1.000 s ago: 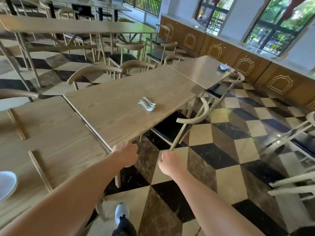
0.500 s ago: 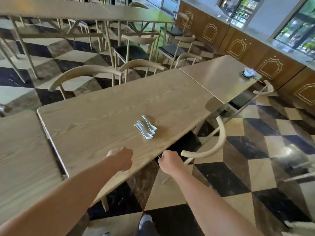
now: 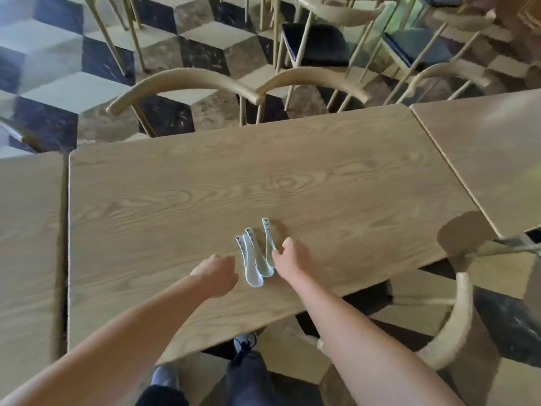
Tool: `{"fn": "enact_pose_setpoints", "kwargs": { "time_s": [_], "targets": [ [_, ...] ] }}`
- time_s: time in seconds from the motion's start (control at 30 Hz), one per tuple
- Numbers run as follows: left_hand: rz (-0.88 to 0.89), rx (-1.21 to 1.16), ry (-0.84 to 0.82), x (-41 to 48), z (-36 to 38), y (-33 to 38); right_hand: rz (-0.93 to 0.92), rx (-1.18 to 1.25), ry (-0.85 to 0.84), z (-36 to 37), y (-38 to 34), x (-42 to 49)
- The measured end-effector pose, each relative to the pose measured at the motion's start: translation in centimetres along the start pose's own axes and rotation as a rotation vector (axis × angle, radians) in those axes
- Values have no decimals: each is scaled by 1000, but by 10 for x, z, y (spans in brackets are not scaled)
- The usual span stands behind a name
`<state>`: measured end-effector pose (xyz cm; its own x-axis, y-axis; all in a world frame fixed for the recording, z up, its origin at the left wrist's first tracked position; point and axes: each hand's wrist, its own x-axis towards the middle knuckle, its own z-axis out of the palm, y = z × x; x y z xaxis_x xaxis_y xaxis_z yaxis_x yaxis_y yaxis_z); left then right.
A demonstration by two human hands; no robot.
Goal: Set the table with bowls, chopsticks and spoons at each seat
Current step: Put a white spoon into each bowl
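Several white ceramic spoons (image 3: 254, 259) lie fanned out near the front edge of a wooden table (image 3: 205, 200), handles pointing away from me. My left hand (image 3: 218, 272) hovers just left of them, fingers loosely curled, holding nothing. My right hand (image 3: 289, 259) sits at their right side, its fingers spread and touching the rightmost spoon (image 3: 268, 244). No bowls or chopsticks are in view.
Curved-back wooden chairs (image 3: 187, 83) stand along the table's far side, and one chair (image 3: 456, 326) at my near right. More tables adjoin on the left (image 3: 26, 244) and right (image 3: 491, 159). The floor is checkered tile.
I have stepped up to the table and my view has tilted down. Both hands have moved forward over the tabletop to either side of the spoons, and the right hand's fingers have opened.
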<state>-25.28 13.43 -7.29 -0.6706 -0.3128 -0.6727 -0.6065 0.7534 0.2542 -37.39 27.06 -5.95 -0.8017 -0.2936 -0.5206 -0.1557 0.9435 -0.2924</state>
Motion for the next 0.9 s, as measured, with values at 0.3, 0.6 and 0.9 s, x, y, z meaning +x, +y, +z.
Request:
{"fn": "enact_pose_setpoints", "kwargs": {
  "time_s": [0.3,0.6,0.9],
  "targets": [
    [-254,-506,23,53,7,17,-61,-52,-66,29,-4,47],
    [-316,-677,52,68,13,30,7,69,-191,28,5,57],
    [-407,-1026,-59,69,13,54,-66,143,-271,24,9,47]
  ]
}}
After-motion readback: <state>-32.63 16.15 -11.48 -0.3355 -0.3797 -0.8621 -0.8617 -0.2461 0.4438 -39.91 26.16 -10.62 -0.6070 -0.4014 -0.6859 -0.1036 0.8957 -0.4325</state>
